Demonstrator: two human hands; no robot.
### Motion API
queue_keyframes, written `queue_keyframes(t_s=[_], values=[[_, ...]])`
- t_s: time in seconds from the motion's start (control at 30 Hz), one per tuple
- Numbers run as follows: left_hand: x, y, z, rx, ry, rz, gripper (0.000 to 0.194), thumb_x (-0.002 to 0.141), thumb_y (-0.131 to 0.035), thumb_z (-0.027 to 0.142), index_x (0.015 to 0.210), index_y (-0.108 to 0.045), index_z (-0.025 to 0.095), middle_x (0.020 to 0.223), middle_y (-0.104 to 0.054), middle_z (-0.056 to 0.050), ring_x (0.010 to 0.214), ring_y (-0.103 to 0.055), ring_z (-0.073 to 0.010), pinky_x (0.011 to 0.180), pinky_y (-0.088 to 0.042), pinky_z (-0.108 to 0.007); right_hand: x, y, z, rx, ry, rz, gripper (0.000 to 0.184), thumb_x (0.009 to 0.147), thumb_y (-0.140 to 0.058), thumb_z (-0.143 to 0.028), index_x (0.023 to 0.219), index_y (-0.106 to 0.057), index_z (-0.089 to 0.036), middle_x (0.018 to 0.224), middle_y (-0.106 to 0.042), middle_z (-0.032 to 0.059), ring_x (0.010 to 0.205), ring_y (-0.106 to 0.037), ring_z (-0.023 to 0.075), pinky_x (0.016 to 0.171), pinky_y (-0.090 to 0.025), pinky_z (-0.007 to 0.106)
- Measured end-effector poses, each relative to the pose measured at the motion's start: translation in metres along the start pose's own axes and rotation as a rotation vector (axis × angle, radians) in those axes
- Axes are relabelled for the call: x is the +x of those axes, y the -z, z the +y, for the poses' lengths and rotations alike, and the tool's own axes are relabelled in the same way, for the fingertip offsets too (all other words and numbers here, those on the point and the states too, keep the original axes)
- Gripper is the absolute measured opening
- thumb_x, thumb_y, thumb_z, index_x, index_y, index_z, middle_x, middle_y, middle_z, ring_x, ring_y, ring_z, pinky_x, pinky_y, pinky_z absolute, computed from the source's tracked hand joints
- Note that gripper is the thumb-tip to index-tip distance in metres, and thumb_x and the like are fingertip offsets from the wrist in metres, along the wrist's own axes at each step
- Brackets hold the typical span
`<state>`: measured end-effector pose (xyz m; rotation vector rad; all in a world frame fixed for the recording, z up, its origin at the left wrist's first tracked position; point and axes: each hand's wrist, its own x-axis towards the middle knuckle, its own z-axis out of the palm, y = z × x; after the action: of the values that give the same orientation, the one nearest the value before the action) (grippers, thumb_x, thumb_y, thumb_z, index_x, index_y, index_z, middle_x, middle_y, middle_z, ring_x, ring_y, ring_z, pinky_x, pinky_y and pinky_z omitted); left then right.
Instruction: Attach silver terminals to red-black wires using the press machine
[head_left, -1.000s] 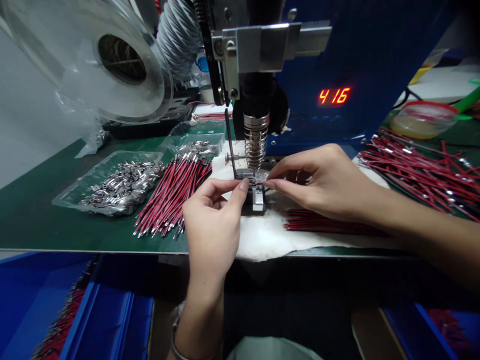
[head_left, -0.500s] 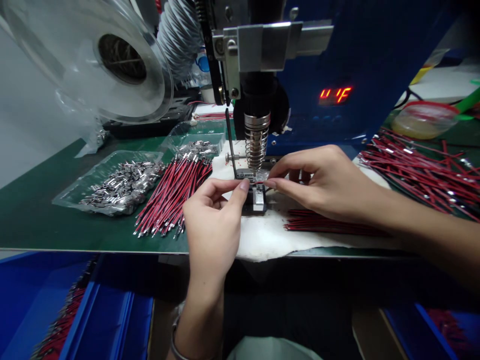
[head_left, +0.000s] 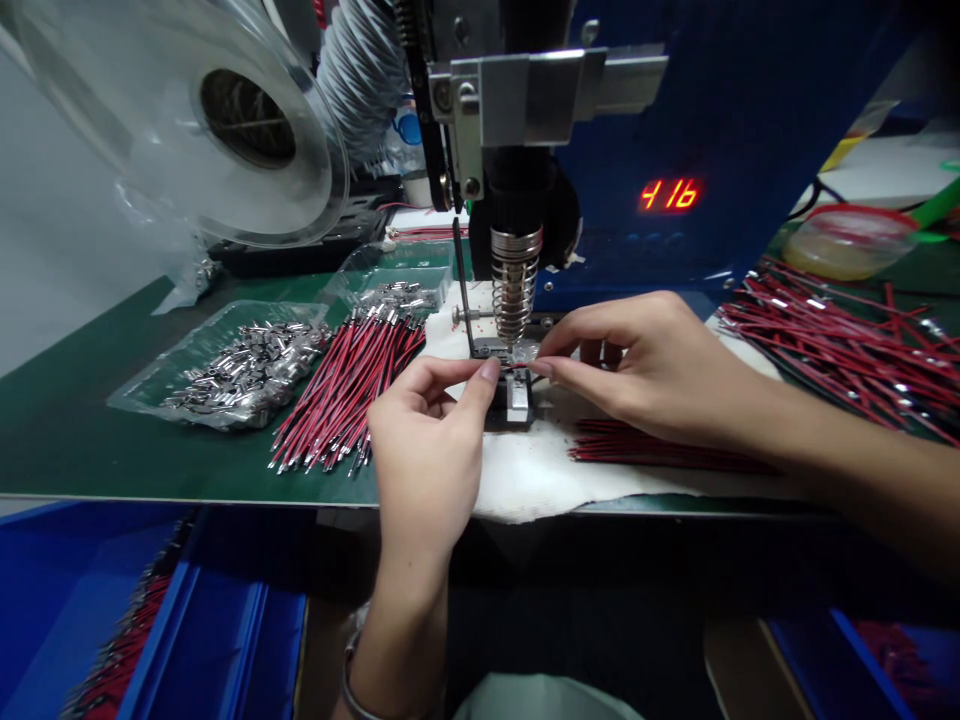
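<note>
My right hand (head_left: 645, 365) pinches a red wire (head_left: 520, 365) between thumb and forefinger, just right of the small metal fixture (head_left: 517, 400). Facing it from the left, my left hand (head_left: 427, 430) has thumb and forefinger pressed together at the fixture's edge; whatever lies between them is hidden by the fingertips. Directly above the fixture is the soldering machine's spring-wrapped tip (head_left: 514, 290). A thin dark feed tube (head_left: 462, 285) slants down beside it. Below my right hand a bundle of red and black wires (head_left: 645, 447) rests on a white cloth (head_left: 525, 490).
Left of my hands lie a pile of red and black wires (head_left: 349, 390) and a clear tray (head_left: 124, 400) of small metal parts. More wires (head_left: 847, 340) spread at the right. Behind stands the blue machine housing (head_left: 735, 130) with lit red digits. Blue bins (head_left: 217, 620) sit below the table edge.
Both hands hold nearly the same pose at the fixture. The red digits on the machine now read 416; before, they were only partly formed. The view has shifted very slightly.
</note>
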<state>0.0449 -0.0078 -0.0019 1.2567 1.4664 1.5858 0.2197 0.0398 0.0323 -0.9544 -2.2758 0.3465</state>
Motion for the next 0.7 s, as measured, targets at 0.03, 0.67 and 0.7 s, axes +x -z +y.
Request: queue_keyframes(t_s=[0.03, 0.67, 0.7], values=[[0.0002, 0.0, -0.0001, 0.0, -0.002, 0.001, 0.014, 0.078, -0.076, 0.032, 0.079, -0.072, 0.018, 0.056, -0.058, 0.003, 0.041, -0.041, -0.0046, 0.038, -0.027, -0.018, 0.0001, -0.0002, -0.0002, -0.002, -0.003, -0.002, 0.011, 0.087, -0.065, -0.021, 0.085, -0.075, -0.016, 0.074, -0.071, -0.0016, 0.058, -0.055, 0.0088, 0.055, -0.039, 0.023], [0.0002, 0.0, 0.0011, -0.005, 0.006, -0.003, 0.015, 0.078, -0.076, 0.032, 0.08, -0.07, 0.018, 0.056, -0.058, 0.002, 0.04, -0.042, -0.0057, 0.038, -0.029, -0.019, -0.0018, 0.0, -0.0064, -0.046, -0.071, -0.024, 0.014, 0.089, -0.062, -0.024, 0.083, -0.073, -0.018, 0.062, -0.063, -0.002, 0.048, -0.046, 0.0096, 0.05, -0.034, 0.026], [0.0, 0.0001, 0.0013, -0.001, 0.005, -0.003, 0.015, 0.078, -0.075, 0.032, 0.08, -0.07, 0.017, 0.056, -0.058, 0.002, 0.041, -0.042, -0.0058, 0.038, -0.029, -0.019, -0.0015, 0.0001, -0.0068, -0.05, -0.08, -0.028, 0.014, 0.089, -0.062, -0.025, 0.083, -0.073, -0.018, 0.061, -0.062, -0.0019, 0.047, -0.046, 0.01, 0.049, -0.033, 0.027]])
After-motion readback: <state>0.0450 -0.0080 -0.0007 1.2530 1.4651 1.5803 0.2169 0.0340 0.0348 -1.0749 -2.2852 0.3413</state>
